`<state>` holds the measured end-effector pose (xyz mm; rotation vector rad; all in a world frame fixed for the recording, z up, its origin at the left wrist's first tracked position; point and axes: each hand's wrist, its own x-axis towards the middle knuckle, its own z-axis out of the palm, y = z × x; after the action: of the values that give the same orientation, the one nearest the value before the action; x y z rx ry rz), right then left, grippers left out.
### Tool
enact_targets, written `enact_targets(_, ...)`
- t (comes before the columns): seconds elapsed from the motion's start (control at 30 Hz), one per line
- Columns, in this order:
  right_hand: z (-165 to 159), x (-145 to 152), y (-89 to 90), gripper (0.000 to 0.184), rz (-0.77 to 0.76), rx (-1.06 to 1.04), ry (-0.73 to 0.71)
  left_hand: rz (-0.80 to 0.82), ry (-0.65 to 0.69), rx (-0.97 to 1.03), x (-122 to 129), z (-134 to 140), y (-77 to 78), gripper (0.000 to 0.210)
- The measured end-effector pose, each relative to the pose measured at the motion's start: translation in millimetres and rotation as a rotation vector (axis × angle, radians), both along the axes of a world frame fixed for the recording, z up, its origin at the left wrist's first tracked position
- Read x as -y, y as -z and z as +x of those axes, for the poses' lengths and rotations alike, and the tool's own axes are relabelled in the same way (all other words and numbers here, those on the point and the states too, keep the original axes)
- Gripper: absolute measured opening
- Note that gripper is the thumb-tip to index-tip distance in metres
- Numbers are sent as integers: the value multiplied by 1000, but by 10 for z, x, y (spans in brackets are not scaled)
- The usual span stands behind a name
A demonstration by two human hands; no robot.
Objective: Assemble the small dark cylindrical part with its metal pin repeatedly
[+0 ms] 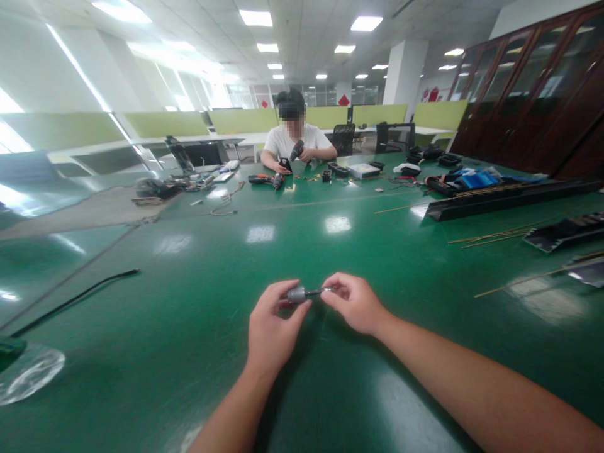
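A small grey cylinder with a thin dark rod point(296, 294) is held level just above the green table point(212, 352). My left hand point(274, 318) wraps its thumb and fingers round the cylinder; its exact kind is too small to tell. At the rod's right end, my right hand point(356, 302) pinches the shiny tip between thumb and fingertips. Part of that tip is hidden by the fingers. Both hands are close together near the middle of the table's front half.
Across the table a person point(297, 135) holds a drill point(296, 150). Another power drill point(267, 181) lies before them. A black cable point(75, 302) and clear plastic point(35, 374) are at left. Black channels point(509, 200) and thin rods point(500, 236) lie at right.
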<state>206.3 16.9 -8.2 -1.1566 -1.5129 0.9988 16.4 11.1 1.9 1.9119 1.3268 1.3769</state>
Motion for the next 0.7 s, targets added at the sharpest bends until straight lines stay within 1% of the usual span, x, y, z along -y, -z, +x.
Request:
enact_targets(0.33,5,-19,37,15,-16,-67,-15,-36,-27,45,0,15,-15,36)
enact_targets(0.53,14,-33,59,17,-38,-119,-30,-23,-86,-41,4,-10,-23,35)
enact_targets(0.6,21,-47,66,21,-24,-174,-21,-19,-128,-68,-4,-20,-25,36)
enact_targets(0.63,24,-58,71,26,-16,-214,-9,-30,-150,-60,-11,-25,-25,37)
enact_targets(0.7,31,-82,84,38,-26,-301,19,-90,-177,27,-38,-34,-18,41)
